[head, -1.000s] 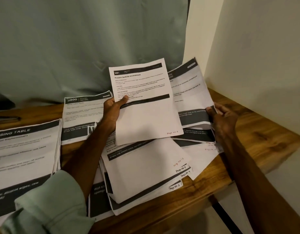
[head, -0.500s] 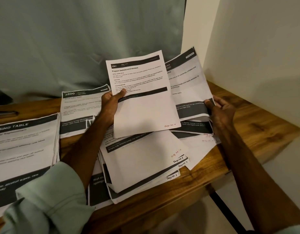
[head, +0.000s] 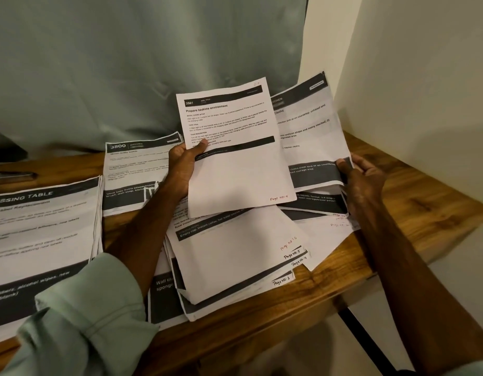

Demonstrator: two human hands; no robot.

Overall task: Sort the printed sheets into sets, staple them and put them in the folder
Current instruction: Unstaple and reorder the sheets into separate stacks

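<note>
The left hand (head: 182, 172) grips one printed sheet (head: 234, 164) by its left edge, thumb on top. The right hand (head: 366, 183) pinches a second sheet (head: 310, 137) at its lower right corner. Both sheets are raised above the loose pile (head: 234, 256) mid-table. Both holds match a second ago; the sheets sit slightly higher in view, perhaps only from a head tilt. The wooden table (head: 424, 213) stands against a grey-green curtain (head: 126, 63) and pale wall (head: 424, 77); a neat stack (head: 45, 240) lies at left.
</note>
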